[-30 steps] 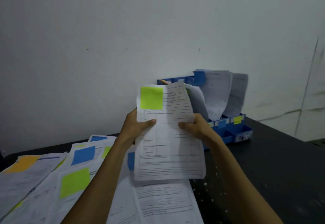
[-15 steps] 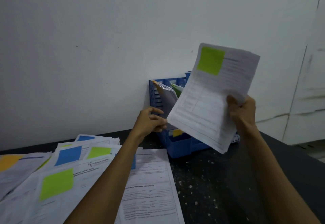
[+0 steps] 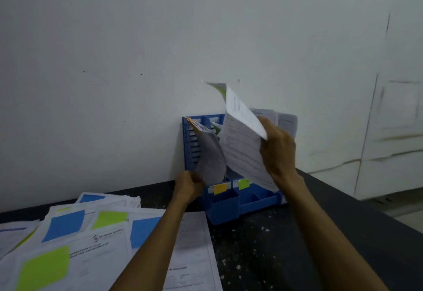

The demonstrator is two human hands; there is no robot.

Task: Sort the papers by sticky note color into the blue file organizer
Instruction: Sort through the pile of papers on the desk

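Observation:
The blue file organizer (image 3: 223, 208) stands against the wall on the dark table. My right hand (image 3: 278, 151) grips a printed paper with a green sticky note (image 3: 240, 144) and holds it tilted, its lower edge down in the slot behind the green label (image 3: 243, 184). My left hand (image 3: 190, 184) holds back the curved papers (image 3: 211, 155) in the leftmost slot, behind the orange label (image 3: 220, 188). More papers (image 3: 286, 119) stand in the right slots, partly hidden by my right hand.
A loose spread of papers with blue sticky notes (image 3: 64, 225) and green sticky notes (image 3: 43, 268) covers the table's left front. The dark table (image 3: 274, 256) shows white specks in front of the organizer. A white wall (image 3: 137, 62) rises right behind it.
My right hand has brought the green-noted paper down from the air into the organizer. My left hand has moved forward and taken hold of the papers in the left slot.

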